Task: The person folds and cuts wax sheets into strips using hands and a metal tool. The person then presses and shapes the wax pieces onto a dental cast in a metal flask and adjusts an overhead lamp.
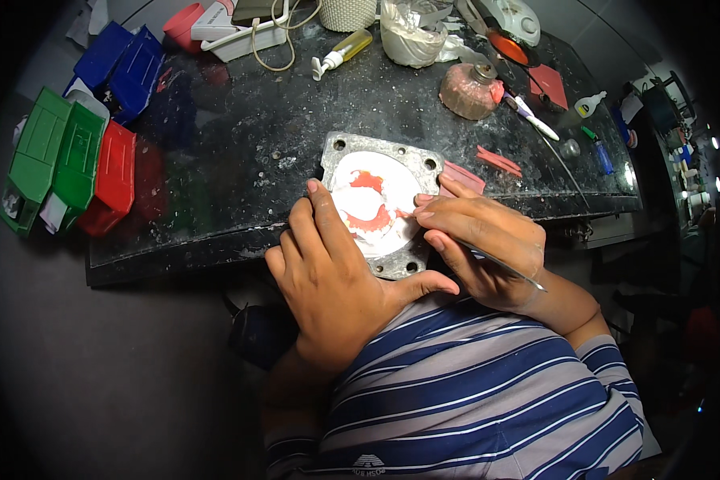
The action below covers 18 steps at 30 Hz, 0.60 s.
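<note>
A square metal dental flask (391, 266) with corner holes sits at the table's near edge. White plaster (400, 172) fills its round opening, with red wax (366, 179) in patches around a raised white middle. My left hand (326, 268) spans the flask's left and lower side, its fingers along the left edge and its thumb stretched below. My right hand (488, 240) is closed in a pen-like grip on a thin metal carver (508, 270). Its working tip, partly hidden by my fingers, is at the right end of the lower wax patch.
Pink wax strips (500, 161) lie right of the flask. Beyond are a pinkish glass burner (472, 92), a toothbrush (531, 117) and a plaster-smeared bowl (412, 36). A pump bottle (342, 54) lies at the back; green (52, 156), red (110, 180) and blue bins (124, 68) stand left.
</note>
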Each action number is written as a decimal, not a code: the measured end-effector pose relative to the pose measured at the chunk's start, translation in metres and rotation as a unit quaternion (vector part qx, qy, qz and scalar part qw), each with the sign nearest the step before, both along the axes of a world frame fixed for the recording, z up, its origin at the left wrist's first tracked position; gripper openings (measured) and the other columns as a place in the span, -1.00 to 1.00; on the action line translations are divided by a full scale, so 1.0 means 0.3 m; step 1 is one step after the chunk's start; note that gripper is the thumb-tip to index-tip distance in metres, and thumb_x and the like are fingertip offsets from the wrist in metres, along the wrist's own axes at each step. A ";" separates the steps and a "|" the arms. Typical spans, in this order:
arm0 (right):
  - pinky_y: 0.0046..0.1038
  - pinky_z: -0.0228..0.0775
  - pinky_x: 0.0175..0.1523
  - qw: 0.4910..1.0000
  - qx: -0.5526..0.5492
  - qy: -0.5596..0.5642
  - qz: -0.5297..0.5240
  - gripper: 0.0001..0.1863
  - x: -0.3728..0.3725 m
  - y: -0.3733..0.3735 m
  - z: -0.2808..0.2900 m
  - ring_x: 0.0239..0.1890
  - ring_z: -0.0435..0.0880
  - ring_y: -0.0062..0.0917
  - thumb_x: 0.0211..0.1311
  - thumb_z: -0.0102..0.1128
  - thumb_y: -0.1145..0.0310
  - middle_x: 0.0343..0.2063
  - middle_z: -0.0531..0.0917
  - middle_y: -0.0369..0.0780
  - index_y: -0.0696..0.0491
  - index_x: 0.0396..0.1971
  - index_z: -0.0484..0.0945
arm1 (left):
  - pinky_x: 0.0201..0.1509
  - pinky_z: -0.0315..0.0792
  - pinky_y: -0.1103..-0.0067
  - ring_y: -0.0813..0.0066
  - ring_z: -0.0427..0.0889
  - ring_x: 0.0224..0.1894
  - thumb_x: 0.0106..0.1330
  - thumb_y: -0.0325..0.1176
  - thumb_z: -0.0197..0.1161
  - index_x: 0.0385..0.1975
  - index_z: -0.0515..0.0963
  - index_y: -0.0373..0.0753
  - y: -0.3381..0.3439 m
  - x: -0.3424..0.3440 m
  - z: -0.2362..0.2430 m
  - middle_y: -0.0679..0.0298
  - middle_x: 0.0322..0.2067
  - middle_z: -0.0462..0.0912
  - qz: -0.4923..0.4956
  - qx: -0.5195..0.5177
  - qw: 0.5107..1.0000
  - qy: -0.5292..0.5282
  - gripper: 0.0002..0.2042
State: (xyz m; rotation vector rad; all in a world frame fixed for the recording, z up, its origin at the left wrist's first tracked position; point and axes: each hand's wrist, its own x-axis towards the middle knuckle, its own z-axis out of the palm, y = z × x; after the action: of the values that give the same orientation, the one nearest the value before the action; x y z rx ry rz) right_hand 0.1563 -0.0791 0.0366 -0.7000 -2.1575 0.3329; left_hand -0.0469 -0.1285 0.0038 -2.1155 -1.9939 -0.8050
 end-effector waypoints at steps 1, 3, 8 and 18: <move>-0.05 0.69 0.31 1.000 0.008 -0.005 -0.001 -0.75 -0.001 -0.001 0.000 -0.05 0.91 -0.22 0.28 0.55 0.57 -0.18 0.86 -0.09 0.20 -0.06 0.78 | 0.14 0.46 0.11 -0.07 0.64 0.09 -0.34 0.91 0.11 0.42 0.36 -0.60 -0.001 0.000 -0.001 -0.15 0.14 0.57 -0.001 0.002 1.000 -0.001 0.58; -0.05 0.68 0.32 1.000 0.013 -0.008 -0.002 -0.75 -0.004 -0.001 -0.003 -0.04 0.91 -0.22 0.28 0.55 0.57 -0.18 0.86 -0.09 0.20 -0.06 0.78 | 0.14 0.46 0.11 -0.07 0.64 0.09 -0.33 0.92 0.11 0.42 0.36 -0.61 -0.001 -0.001 -0.003 -0.15 0.14 0.57 0.000 0.002 1.000 0.001 0.58; -0.05 0.67 0.34 1.000 0.023 -0.018 -0.003 -0.74 -0.003 -0.004 -0.007 -0.02 0.91 -0.22 0.25 0.57 0.57 -0.18 0.86 -0.09 0.19 -0.07 0.78 | 0.15 0.45 0.11 -0.06 0.64 0.10 -0.31 0.91 0.11 0.42 0.36 -0.61 -0.002 -0.003 -0.006 -0.14 0.14 0.57 0.001 -0.001 1.000 0.005 0.57; 0.01 0.62 0.39 1.000 -0.001 -0.018 0.018 -0.73 0.015 0.017 -0.004 -0.01 0.91 -0.19 0.24 0.56 0.59 -0.17 0.85 -0.06 0.19 -0.06 0.78 | 0.14 0.45 0.11 -0.07 0.64 0.08 -0.33 0.91 0.14 0.41 0.37 -0.61 0.002 0.001 -0.002 -0.15 0.13 0.57 0.002 0.001 1.000 0.001 0.57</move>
State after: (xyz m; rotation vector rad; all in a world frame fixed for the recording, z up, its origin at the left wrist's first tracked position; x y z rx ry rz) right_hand 0.1607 -0.0741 0.0355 -0.6736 -2.2069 0.3439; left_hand -0.0465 -0.1280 0.0032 -2.1106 -1.9950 -0.8038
